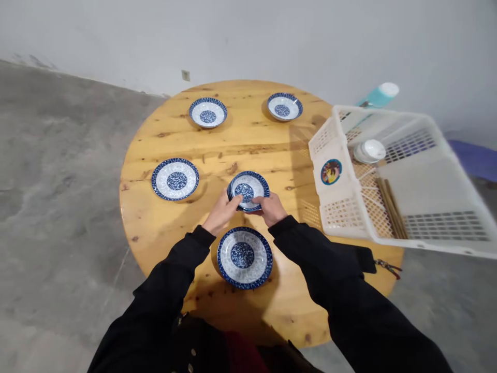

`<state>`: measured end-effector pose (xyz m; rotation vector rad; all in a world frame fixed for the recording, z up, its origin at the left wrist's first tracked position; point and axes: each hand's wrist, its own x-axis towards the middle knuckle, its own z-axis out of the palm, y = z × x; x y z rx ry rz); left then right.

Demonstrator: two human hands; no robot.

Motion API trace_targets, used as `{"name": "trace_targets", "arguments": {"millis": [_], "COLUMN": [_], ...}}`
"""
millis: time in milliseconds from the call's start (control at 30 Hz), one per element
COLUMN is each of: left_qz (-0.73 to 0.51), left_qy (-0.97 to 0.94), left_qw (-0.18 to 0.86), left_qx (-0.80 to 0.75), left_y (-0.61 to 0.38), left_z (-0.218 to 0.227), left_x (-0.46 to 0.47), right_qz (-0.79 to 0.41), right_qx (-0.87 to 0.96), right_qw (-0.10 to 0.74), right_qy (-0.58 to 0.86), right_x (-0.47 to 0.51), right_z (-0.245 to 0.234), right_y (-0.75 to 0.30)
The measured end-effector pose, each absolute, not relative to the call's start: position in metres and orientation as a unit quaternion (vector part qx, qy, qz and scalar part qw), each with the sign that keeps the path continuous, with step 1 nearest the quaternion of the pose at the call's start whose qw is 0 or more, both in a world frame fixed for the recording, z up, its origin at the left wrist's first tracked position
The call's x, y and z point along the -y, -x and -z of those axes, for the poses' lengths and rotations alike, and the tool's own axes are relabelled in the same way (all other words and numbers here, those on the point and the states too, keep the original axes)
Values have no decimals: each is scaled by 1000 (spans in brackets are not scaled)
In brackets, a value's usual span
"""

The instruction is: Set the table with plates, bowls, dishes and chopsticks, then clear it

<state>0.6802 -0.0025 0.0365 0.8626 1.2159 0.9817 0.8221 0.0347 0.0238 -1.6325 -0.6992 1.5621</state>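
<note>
Both my hands grip a small stack of blue-and-white patterned plates [248, 189] over the middle of a round wooden table [240, 145]. My left hand [222, 211] holds the stack's near left edge, my right hand [270, 208] its near right edge, fingers curled round the rim. One plate [244, 257] lies on the table just below my hands. Another plate [175, 178] lies at the left. Two more, a far left plate [208, 112] and a far right plate [284, 106], lie along the far side.
A white plastic basket [404, 181] sits on the table's right side, holding a white cup [369, 151] and wooden chopsticks [390, 207]. A teal and white bottle [378, 95] stands behind it. Keys [386, 267] lie at the table's near right edge. Grey concrete floor surrounds the table.
</note>
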Motion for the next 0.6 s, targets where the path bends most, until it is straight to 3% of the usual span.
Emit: {"name": "trace_targets", "arguments": {"millis": [300, 600], "left_qz": [-412, -406], "left_qy": [-345, -334], "left_qw": [608, 599], "left_qx": [-584, -603], "left_y": [-674, -674], "left_z": [7, 23], "left_x": [-84, -124], "right_qz": [-588, -584], "right_qx": [246, 235], "right_qw": [397, 414], "right_qy": [660, 658], "right_x": [-113, -147], "right_z": [15, 27], "right_y": [-799, -794]}}
